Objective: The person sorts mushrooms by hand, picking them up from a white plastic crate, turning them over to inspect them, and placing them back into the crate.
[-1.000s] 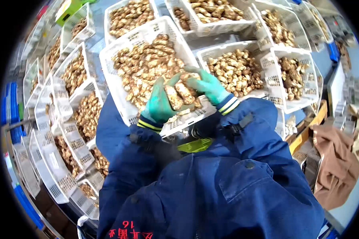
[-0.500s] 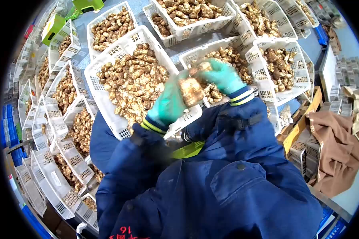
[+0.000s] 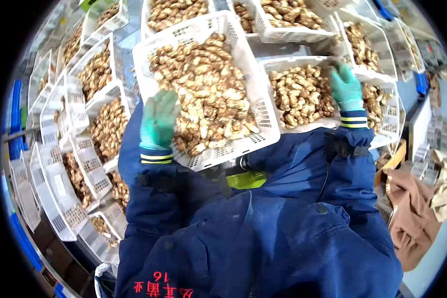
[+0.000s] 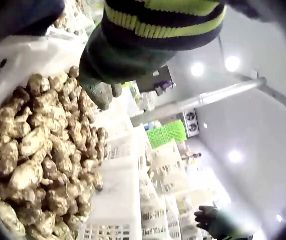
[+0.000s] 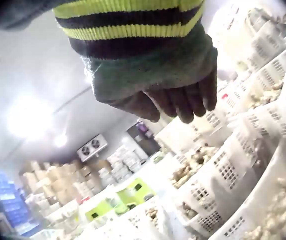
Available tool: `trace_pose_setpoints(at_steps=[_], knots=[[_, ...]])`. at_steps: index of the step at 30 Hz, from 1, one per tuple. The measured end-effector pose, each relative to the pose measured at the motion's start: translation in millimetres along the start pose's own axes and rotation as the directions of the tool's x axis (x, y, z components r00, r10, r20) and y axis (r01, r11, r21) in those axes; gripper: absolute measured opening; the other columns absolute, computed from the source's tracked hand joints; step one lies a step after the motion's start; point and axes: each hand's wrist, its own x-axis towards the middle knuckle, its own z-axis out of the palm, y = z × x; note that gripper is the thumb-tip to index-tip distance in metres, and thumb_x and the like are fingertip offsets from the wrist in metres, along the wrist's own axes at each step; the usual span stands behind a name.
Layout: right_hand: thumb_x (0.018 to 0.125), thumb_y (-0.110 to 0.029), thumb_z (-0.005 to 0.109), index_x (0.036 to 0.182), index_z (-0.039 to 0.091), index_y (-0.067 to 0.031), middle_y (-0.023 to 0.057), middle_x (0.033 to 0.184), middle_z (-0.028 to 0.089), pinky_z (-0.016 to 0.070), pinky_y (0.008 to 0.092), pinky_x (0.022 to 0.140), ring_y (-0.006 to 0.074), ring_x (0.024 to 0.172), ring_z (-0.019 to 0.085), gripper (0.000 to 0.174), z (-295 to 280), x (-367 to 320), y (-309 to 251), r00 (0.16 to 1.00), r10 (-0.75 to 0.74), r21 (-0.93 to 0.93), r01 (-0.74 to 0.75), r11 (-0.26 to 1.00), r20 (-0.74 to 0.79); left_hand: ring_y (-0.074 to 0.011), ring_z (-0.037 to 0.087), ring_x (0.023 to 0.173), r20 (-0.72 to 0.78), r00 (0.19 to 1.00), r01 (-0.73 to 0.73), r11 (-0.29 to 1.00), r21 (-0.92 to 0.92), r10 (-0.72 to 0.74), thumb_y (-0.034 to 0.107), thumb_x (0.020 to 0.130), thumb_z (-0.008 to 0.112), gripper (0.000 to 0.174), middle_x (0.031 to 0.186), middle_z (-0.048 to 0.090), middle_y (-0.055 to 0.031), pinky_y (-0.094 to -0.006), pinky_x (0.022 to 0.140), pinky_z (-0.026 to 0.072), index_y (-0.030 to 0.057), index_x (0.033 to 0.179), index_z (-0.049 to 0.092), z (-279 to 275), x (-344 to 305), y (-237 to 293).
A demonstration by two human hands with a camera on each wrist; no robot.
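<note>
A white perforated crate (image 3: 270, 116) full of brown-and-cream mushrooms (image 3: 203, 84) lies tilted in front of me. My green-gloved left hand (image 3: 159, 119) hovers at its left edge, fingers extended and holding nothing; in the left wrist view the mushrooms (image 4: 48, 150) fill the space beside that hand (image 4: 128, 62). Off to the right, my gloved right hand (image 3: 346, 89) is by the right end of a second mushroom crate (image 3: 313, 124), its fingertips blurred. The right wrist view shows the right hand (image 5: 155, 80) with loosely extended fingers and nothing gripped.
More mushroom crates stand close around: one (image 3: 385, 107) at the right, others (image 3: 303, 35) at the back, and several stacked crates (image 3: 92, 159) along the left. Brown cloth (image 3: 414, 213) hangs at the far right near a wooden edge (image 3: 392, 161).
Earlier both hands held a few mushrooms together over the crate's near side. Now they are empty and apart, the left moved to the left edge, the right moved far right.
</note>
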Motion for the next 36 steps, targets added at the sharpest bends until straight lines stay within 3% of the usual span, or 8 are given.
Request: trace_pose_setpoints(at_steps=[2,8,10,14,21,24,26,36], knots=[[0.092,-0.029,0.054,0.118,0.062,-0.0138,0.0133,0.095,0.069,0.0515,0.0379,0.077,0.0293,0.087,0.066,0.031,49,6,18,0.895,-0.416,-0.415,0.443,0.795,0.158,-0.033,0.044,0.129,-0.079,0.992,-0.103,0.993,-0.053,0.098,0.044,0.101,0.038,0.061,0.141,0.043,-0.0235,-0.0413,0.106,0.0401,-0.0029,0.141,0.032,-32,0,11],[0.089,-0.024,0.057,0.122,0.057,-0.0086,0.018,0.099,0.065,0.0496,0.0433,0.082,0.0363,0.093,0.063,0.037,183,-43,-44,0.659,-0.103,-0.352,0.519,0.779,0.745,-0.0314,0.044,0.131,0.007,0.995,-0.104,0.994,0.019,0.104,0.036,0.098,0.05,0.064,0.141,0.042,-0.0239,-0.0408,0.106,0.0408,-0.0069,0.142,0.029,-57,6,-5],[0.087,-0.026,0.056,0.103,0.055,-0.0083,0.016,0.101,0.064,0.0488,0.0447,0.076,0.0351,0.092,0.062,0.024,211,-42,-35,0.695,-0.258,-0.312,0.58,0.752,0.671,-0.0311,0.046,0.129,-0.01,0.987,-0.161,0.984,0.078,0.162,0.033,0.097,0.052,0.063,0.14,0.043,-0.0245,-0.04,0.106,0.0416,-0.0075,0.141,0.031,-57,7,-2],[0.087,-0.035,0.057,0.133,0.047,-0.0102,0.0133,0.126,0.056,0.0429,0.0444,0.097,0.0317,0.117,0.053,0.053,264,-37,-50,0.634,-0.321,-0.322,0.687,0.651,0.704,-0.0306,0.053,0.122,-0.068,0.982,-0.166,0.98,0.11,0.174,0.031,0.095,0.054,0.057,0.133,0.052,-0.0223,-0.0391,0.104,0.0424,-0.0065,0.136,0.041,-49,9,-3],[0.084,-0.023,0.06,0.106,0.062,-0.0143,0.0113,0.103,0.063,0.0469,0.0481,0.082,0.0334,0.099,0.06,0.023,282,-34,-44,0.676,-0.313,-0.388,0.674,0.629,0.667,-0.0268,0.064,0.102,-0.108,0.981,0.186,0.926,0.329,-0.159,0.028,0.097,0.05,0.043,0.115,0.064,-0.0165,-0.0368,0.089,0.0493,0.002,0.131,0.052,-38,6,-3],[0.083,-0.016,0.059,0.114,0.063,-0.0165,0.01,0.107,0.064,0.0478,0.0466,0.083,0.031,0.098,0.061,0.032,271,-67,-49,0.278,-0.626,0.162,0.818,0.552,0.728,-0.0246,0.068,0.086,-0.093,0.992,0.112,0.925,0.362,-0.084,0.024,0.097,0.054,0.038,0.107,0.067,-0.0148,-0.0315,0.075,0.0547,0.0019,0.129,0.053,-41,11,-11],[0.08,-0.013,0.061,0.121,0.061,-0.0169,0.0071,0.117,0.061,0.0474,0.0463,0.085,0.0286,0.101,0.061,0.04,286,-91,-43,0.195,-0.383,0.021,0.87,0.492,0.903,-0.0224,0.067,0.078,-0.122,0.992,0.057,0.97,0.238,-0.028,0.013,0.095,0.055,0.034,0.099,0.066,-0.0171,-0.0294,0.065,0.0561,-0.002,0.125,0.053,-38,13,-12],[0.082,-0.026,0.064,0.107,0.064,-0.0067,0.0163,0.098,0.069,0.0533,0.0387,0.078,0.0312,0.088,0.067,0.032,264,-45,-43,0.389,0.016,-0.257,0.575,0.777,0.921,-0.0174,0.065,0.092,-0.108,0.988,0.147,0.872,0.466,-0.109,0.021,0.096,0.055,0.036,0.113,0.065,-0.0118,-0.0276,0.075,0.0523,0.0038,0.128,0.054,-46,14,-26]])
